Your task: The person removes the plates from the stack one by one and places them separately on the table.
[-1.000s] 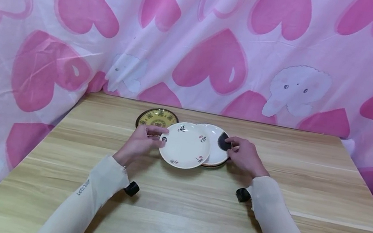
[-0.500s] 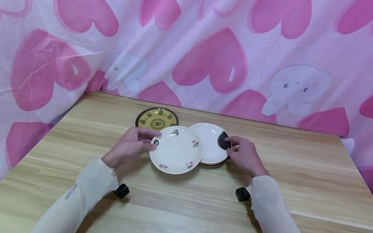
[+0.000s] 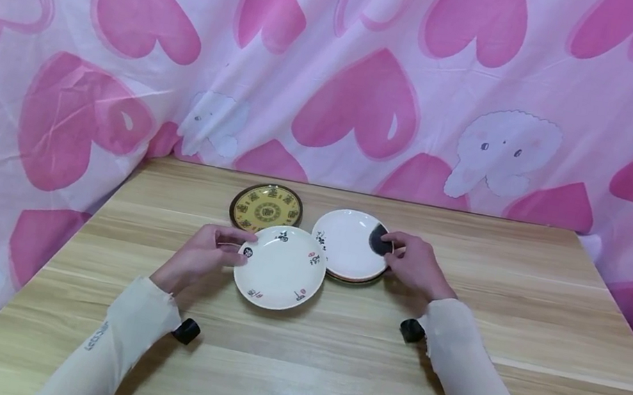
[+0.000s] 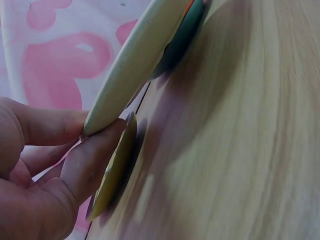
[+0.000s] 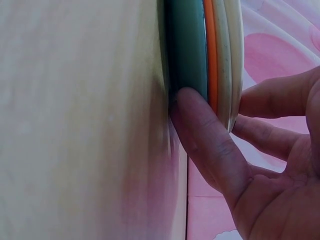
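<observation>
In the head view, my left hand (image 3: 198, 254) pinches the rim of a cream plate (image 3: 281, 269) with small black and red motifs. The left wrist view shows that plate (image 4: 125, 70) edge-on, tilted and raised over the table. My right hand (image 3: 420, 267) holds the right edge of a plate stack, topped by a white plate (image 3: 343, 244) with a black patch. From the right wrist, the thumb presses the side of a teal plate (image 5: 187, 50) at the bottom. An orange rim (image 5: 212, 60) and pale rims lie above it, and the fingers reach the top plate's edge.
A yellow plate (image 3: 268, 207) with a dark rim and printed pattern lies at the back left, slightly overlapped by the cream plate in the head view. The wooden table (image 3: 285, 375) ends at a pink heart-printed cloth (image 3: 358, 106) behind and at the sides.
My left hand has drawn the cream plate off the stack toward the left and front, uncovering more of the white plate. My right hand has stayed at the stack's edge.
</observation>
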{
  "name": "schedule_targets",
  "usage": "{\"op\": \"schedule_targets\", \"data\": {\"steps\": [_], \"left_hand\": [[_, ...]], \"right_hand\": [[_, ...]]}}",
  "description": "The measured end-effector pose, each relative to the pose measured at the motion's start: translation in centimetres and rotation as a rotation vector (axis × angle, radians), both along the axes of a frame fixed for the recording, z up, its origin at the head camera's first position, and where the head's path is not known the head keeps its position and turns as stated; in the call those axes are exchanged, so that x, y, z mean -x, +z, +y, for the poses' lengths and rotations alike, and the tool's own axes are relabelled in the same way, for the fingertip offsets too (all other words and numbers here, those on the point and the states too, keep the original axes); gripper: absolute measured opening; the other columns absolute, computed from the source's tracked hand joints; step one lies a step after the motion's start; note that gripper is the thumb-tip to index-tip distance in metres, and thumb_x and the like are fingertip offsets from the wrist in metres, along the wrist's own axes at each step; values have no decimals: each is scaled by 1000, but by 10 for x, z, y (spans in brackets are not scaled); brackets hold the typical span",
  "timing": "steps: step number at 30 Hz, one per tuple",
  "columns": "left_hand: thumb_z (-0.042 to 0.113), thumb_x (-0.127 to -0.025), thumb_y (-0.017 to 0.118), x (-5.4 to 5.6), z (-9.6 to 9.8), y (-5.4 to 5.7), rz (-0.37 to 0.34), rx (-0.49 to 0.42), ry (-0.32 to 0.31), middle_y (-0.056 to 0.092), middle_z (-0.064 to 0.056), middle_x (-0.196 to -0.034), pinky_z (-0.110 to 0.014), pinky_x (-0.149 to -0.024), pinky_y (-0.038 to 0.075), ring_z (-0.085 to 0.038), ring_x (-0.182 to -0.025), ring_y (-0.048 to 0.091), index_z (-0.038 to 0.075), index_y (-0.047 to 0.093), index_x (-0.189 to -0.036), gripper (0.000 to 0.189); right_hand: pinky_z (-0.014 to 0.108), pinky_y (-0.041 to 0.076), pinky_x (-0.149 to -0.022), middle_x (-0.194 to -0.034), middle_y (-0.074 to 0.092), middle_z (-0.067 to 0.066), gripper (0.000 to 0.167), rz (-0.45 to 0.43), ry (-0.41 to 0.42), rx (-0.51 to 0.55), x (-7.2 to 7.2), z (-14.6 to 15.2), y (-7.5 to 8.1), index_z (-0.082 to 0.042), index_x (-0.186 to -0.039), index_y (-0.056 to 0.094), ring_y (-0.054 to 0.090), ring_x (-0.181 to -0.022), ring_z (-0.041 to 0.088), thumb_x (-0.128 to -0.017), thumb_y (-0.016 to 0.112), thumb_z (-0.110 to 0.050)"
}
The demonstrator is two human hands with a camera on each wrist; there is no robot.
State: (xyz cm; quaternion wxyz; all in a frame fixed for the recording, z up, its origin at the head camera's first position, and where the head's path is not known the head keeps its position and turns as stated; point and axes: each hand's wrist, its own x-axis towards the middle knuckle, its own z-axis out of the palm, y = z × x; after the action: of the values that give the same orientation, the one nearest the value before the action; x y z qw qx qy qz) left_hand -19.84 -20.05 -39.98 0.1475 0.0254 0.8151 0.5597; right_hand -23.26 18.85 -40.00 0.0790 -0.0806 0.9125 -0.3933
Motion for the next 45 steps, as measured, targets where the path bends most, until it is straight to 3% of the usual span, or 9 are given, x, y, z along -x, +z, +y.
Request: {"op": "schedule_targets", "data": {"steps": [9, 19, 30, 38, 45], "left_hand": [[0, -86, 69, -2, -18, -4, 12, 14, -64, 57, -21, -143, -19, -88, 55, -17, -112, 63, 0, 60, -133, 48], [-2, -85, 69, -4, -36, -8, 33, 43, -71, 58, -24, -141, -14, -90, 51, -16, -115, 60, -3, 61, -131, 46], [-4, -84, 69, -4, -48, -8, 54, 85, -76, 58, -26, -140, -15, -86, 51, -5, -105, 61, -6, 62, -129, 46], [-2, -83, 69, -4, -49, -6, 36, 112, -74, 58, -26, -139, -15, -86, 50, -10, -106, 59, -6, 62, -129, 46], [-1, -83, 71, -4, -49, -5, 36, 168, -61, 61, -23, -138, -16, -90, 48, -26, -120, 58, -2, 64, -127, 45]], "right_hand": [[26, 55, -66, -117, 61, 25, 41, -1, -1, -16, 0, 1, 1, -4, -136, 58, 65, -94, 26, -95, 54, -7], [25, 54, -67, -117, 61, 24, 41, 6, 4, -29, 1, 2, 0, -4, -136, 59, 64, -95, 25, -95, 54, -7], [25, 54, -67, -117, 62, 24, 41, 12, 3, -30, 1, 2, -1, -4, -135, 59, 64, -95, 26, -95, 54, -7], [24, 56, -67, -116, 63, 25, 41, 23, -5, -22, 1, 1, -2, -2, -134, 60, 66, -94, 25, -93, 55, -6], [23, 55, -66, -117, 62, 25, 42, 21, -3, -31, 1, 0, -1, -2, -134, 59, 66, -94, 25, -93, 55, -7]]}}
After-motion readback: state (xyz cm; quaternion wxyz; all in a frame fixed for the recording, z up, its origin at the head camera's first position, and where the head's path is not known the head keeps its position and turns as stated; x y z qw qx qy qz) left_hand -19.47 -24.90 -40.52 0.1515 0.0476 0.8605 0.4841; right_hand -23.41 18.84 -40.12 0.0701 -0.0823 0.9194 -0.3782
